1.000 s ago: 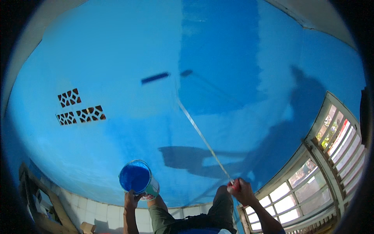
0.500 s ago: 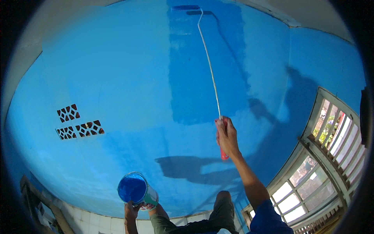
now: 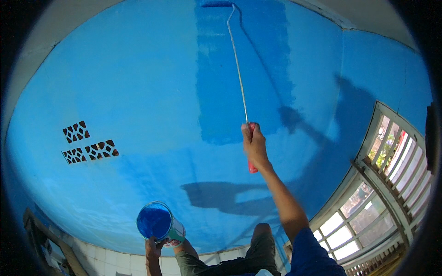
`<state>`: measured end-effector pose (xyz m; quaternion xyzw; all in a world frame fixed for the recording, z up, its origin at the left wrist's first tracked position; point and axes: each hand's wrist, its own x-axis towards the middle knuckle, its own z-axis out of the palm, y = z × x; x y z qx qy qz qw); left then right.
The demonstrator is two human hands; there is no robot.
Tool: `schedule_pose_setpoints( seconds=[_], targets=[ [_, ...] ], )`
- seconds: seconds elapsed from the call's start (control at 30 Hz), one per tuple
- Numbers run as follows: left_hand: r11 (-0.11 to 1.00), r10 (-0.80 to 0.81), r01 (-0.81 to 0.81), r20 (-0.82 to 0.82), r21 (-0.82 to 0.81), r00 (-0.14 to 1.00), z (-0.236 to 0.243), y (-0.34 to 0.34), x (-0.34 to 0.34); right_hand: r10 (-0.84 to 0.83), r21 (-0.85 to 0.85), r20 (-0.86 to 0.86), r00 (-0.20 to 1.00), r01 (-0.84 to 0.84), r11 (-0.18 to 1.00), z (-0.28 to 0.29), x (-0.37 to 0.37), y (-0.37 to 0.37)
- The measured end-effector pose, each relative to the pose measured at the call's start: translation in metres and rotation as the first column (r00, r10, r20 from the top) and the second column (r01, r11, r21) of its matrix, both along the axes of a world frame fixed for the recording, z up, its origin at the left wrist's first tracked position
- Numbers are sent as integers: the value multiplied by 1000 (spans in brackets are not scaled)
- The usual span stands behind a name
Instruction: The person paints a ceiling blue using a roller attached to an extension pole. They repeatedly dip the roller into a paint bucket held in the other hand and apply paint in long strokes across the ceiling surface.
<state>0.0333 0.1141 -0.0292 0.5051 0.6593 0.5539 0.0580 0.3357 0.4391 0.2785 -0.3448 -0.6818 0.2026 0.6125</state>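
Note:
My right hand [image 3: 255, 146] is closed around the red handle of a long-framed paint roller [image 3: 239, 69]. The roller's blue sleeve lies against the wall [image 3: 147, 92] high up, at the top of a darker blue painted patch [image 3: 244, 101] with uneven edges. Down at the lower left, my left hand [image 3: 154, 247] grips a paint bucket [image 3: 176, 232] by its rim and side. The bucket is tilted with its mouth toward the wall, and bright blue paint [image 3: 154, 221] shows inside. Some fingers of the left hand are hidden behind the bucket.
Patterned vent blocks [image 3: 102, 149] pierce the wall at the left. A barred window [image 3: 368, 211] with slats stands at the right. White tiles [image 3: 108, 260] run along the bottom, and a dark wooden frame [image 3: 50, 244] is at the lower left. My shadow falls across the wall.
My right hand has moved up and slightly left with the paint roller. Its sleeve has risen and now meets its shadow on the wall. The bucket has barely shifted.

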Motion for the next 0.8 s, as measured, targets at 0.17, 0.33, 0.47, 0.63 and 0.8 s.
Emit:
schedule_pose_setpoints(
  seconds=[0.17, 0.33, 0.47, 0.63, 0.8],
  targets=[
    [997, 72, -74, -110, -14, 991, 11, -2, 6, 11, -95, 34, 999, -8, 995, -50, 3, -17],
    [994, 11, -1, 85, -113, 996, -7, -3, -6, 44, -155, 13, 999, -42, 987, -102, 7, -48],
    [1000, -23, 23, -25, -10, 999, -38, 4, -24, 50, -187, 31, 998, -43, 981, -106, 12, -54],
    [992, -25, -33, 451, 120, 892, -63, 7, -31, 69, -168, 54, 996, -59, 984, -49, 4, -48],
    [995, 49, -8, -411, 99, 910, -11, 8, -5, 35, -128, 26, 999, -31, 991, -92, 8, -63]
  ],
)
